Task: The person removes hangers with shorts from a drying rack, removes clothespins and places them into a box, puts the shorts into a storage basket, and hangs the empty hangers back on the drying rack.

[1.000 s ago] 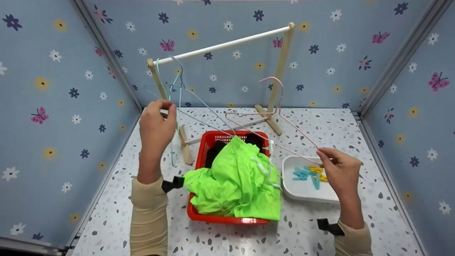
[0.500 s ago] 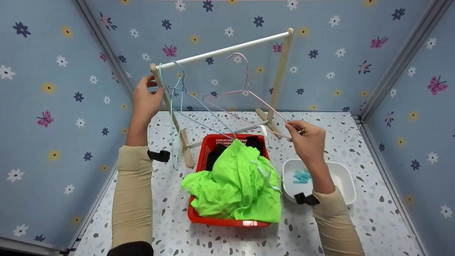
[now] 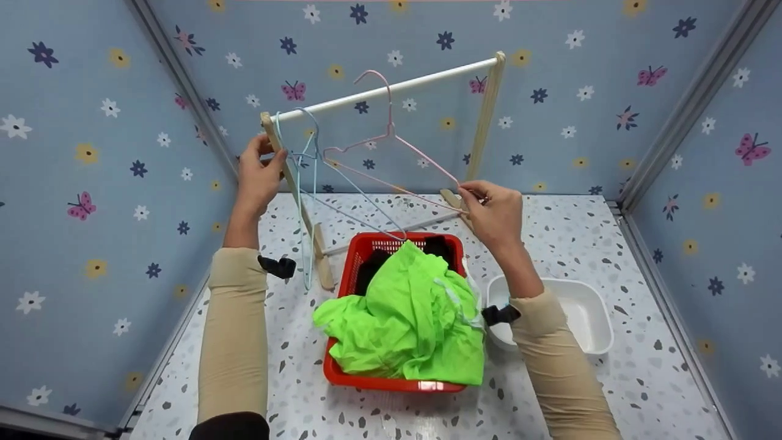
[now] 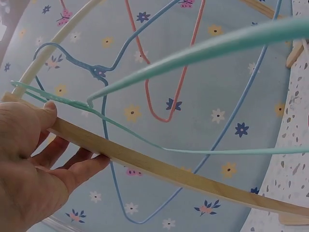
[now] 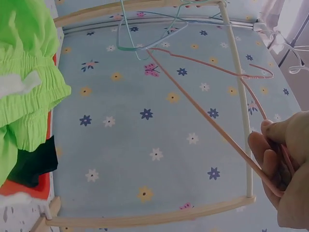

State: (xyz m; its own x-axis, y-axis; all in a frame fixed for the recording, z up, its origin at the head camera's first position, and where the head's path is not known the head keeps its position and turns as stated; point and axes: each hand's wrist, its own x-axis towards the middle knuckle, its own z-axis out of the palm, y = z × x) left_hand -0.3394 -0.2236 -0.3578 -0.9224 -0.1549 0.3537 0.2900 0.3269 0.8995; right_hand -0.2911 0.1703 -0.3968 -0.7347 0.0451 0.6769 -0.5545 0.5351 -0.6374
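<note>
My right hand [image 3: 496, 211] pinches a pink hanger [image 3: 424, 157] by its right corner. The hanger's hook rises beside the rack's white rail [image 3: 427, 79]; whether they touch I cannot tell. In the left wrist view, my left hand [image 4: 43, 159] grips the wooden post [image 4: 145, 164] of the rack near its top, thumb on one side and fingers on the other. A blue hanger [image 3: 366, 197] and a mint-green hanger [image 3: 300, 214] hang from the rail's left end, close to that hand.
Below the hangers stands a red basket [image 3: 333, 370] heaped with bright green cloth [image 3: 403, 318] and some black cloth [image 3: 374, 269]. A white tray [image 3: 605, 311] is at the right, partly behind the right forearm. Patterned walls enclose the table [image 3: 342, 415].
My right hand has carried the pink hanger left and up, from above the white tray to the rail. My left hand has moved up and taken hold of the rack's left post.
</note>
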